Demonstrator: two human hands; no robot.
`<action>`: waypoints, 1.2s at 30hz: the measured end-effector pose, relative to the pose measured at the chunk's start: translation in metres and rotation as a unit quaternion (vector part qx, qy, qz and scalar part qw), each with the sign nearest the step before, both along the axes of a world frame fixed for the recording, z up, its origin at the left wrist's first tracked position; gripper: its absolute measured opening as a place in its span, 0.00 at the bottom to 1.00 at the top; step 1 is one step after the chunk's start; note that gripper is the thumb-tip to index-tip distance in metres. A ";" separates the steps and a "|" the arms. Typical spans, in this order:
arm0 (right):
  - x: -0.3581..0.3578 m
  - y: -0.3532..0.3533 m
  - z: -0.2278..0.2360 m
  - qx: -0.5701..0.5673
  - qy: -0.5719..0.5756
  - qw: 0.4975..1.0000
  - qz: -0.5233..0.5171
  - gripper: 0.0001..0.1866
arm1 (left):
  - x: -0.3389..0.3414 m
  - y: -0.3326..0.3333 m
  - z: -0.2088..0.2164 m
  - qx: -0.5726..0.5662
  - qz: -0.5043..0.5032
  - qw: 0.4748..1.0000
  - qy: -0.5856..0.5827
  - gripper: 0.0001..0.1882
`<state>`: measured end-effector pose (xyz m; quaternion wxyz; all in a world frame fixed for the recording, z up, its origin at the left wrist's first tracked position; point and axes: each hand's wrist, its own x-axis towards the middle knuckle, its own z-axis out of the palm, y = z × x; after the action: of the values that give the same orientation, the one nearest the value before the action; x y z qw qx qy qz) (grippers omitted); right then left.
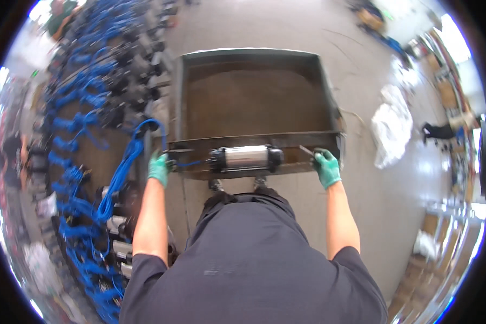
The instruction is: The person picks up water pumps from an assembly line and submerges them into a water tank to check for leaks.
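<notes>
A cylindrical pump or motor (247, 158), silver in the middle with black ends, lies sideways on the near ledge of a large metal tank (332, 97). My left hand (159, 168), in a green glove, is closed at the ledge's left end. Something dark shows at its fingers, too small to name. My right hand (327, 168), gloved the same way, closes around a thin rod-like tool at the right end, its tip pointing toward the pump. Both hands are apart from the pump. Blue cable (125, 167) loops beside my left hand, and a short blue lead meets the pump's left end.
Rows of similar pumps with coiled blue cables (83, 124) fill the left side. White plastic sheeting (392, 127) lies on the floor at right, with shelves and cartons (445, 94) beyond. Another person (13, 159) is at the far left. My shoes (216, 185) are just below the ledge.
</notes>
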<state>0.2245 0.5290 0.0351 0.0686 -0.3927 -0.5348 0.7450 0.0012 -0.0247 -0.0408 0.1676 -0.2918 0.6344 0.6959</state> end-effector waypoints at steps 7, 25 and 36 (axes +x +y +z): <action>0.032 0.073 -0.046 0.027 0.035 0.945 -0.324 0.09 | 0.006 0.010 0.016 -0.054 0.042 0.998 0.003 0.19; -0.067 -0.097 0.104 0.518 -0.198 0.718 0.420 0.25 | 0.056 0.068 0.189 0.492 0.001 0.852 0.181 0.22; -0.065 -0.043 -0.023 0.486 -0.274 0.726 0.403 0.14 | 0.055 0.141 0.152 0.450 -0.097 0.883 0.095 0.25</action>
<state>0.1600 0.4857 0.0122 -0.2064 -0.2398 -0.9271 0.2010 0.0559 0.1159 0.1108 0.2869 -0.0546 0.2909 0.9111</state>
